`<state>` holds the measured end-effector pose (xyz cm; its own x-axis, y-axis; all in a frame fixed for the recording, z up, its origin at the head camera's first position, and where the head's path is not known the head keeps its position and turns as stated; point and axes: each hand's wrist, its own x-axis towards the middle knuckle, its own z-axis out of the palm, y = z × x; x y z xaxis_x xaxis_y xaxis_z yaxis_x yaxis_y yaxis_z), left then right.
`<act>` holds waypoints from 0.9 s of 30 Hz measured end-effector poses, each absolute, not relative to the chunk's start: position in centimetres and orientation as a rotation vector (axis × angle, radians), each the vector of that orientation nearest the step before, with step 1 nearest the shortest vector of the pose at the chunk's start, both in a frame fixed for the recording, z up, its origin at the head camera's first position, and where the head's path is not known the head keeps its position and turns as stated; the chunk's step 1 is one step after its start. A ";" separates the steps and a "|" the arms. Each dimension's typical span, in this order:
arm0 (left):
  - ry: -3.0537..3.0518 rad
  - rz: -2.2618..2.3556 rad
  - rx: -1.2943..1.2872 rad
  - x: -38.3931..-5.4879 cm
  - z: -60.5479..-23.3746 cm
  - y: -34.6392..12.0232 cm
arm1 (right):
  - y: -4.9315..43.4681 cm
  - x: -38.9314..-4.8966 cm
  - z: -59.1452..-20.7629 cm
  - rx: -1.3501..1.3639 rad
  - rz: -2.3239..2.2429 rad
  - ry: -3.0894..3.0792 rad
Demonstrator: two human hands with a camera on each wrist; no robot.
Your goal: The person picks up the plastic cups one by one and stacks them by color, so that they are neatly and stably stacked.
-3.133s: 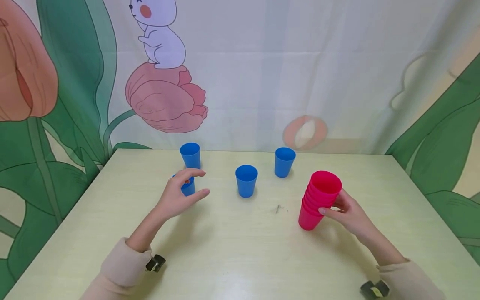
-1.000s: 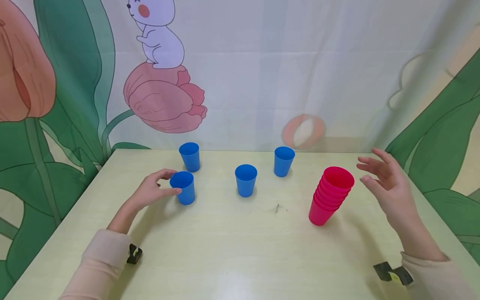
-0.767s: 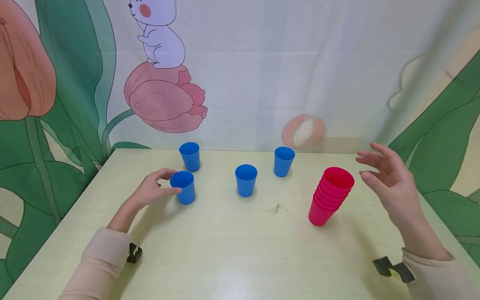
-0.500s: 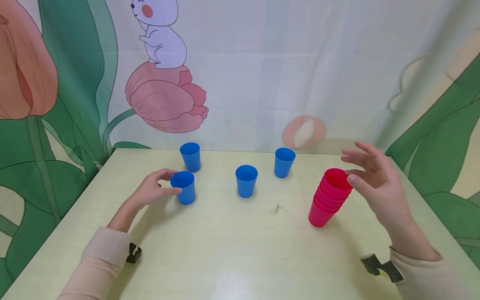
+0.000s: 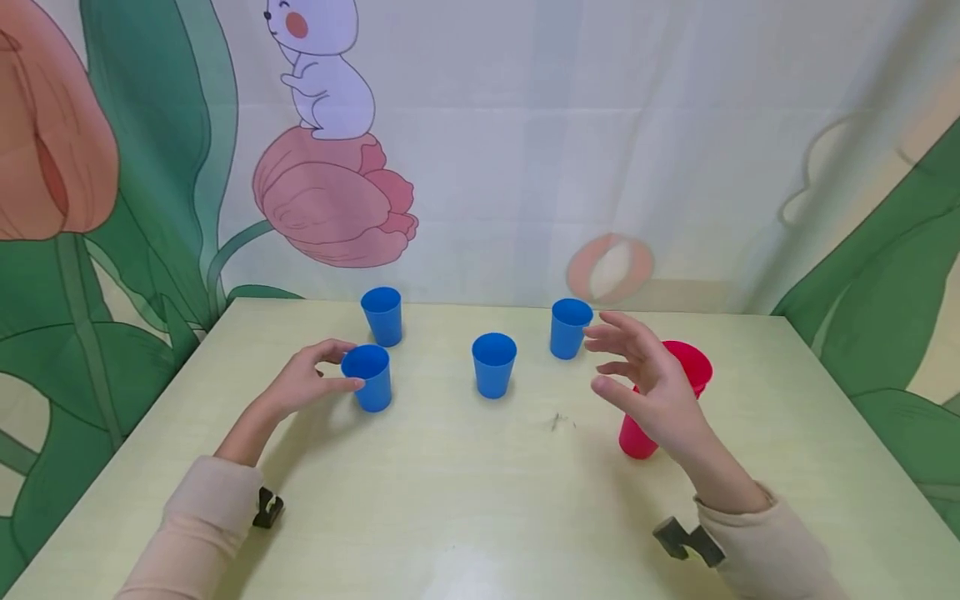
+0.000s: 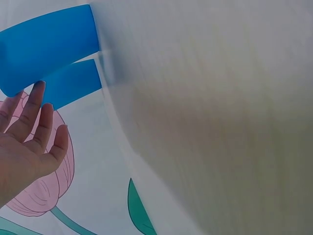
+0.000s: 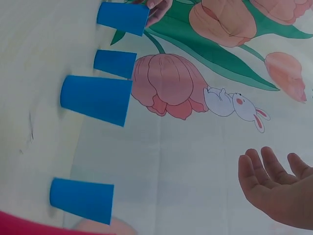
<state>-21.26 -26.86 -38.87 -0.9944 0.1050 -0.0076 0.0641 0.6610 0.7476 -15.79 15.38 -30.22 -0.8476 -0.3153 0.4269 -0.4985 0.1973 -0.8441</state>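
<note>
My left hand (image 5: 303,383) is at the nearer left blue cup (image 5: 371,382), thumb at the front of its rim and fingers behind, holding it upright on the table. The left wrist view shows fingertips at this cup's (image 6: 49,46) side. My right hand (image 5: 648,383) hovers with loosely bent, spread fingers and nothing in them. It partly hides a stack of nested red cups (image 5: 690,362) standing behind it. Another blue cup (image 5: 493,367) stands mid-table between the hands. Just beyond the right fingertips is a blue cup (image 5: 568,331) near the back edge.
One more blue cup (image 5: 383,318) stands behind the held one, by the table's back edge. A printed curtain (image 5: 480,167) hangs directly behind the pale table (image 5: 450,508). Small dark marks (image 5: 558,422) lie on the tabletop.
My right hand has let go of the red cup stack, drawn off to its right, then swept left in front of it. My left hand has come down to the nearer left blue cup.
</note>
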 end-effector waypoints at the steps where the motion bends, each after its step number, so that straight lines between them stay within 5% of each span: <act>1: 2.814 1.262 0.144 -21.2 -38.9 -26.8 | 15.2 -15.9 -30.5 0.796 1.733 -2.296; 27: 2.800 1.264 0.151 -21.2 -38.7 -26.9 | 9.1 -22.5 -36.8 0.395 1.624 -2.725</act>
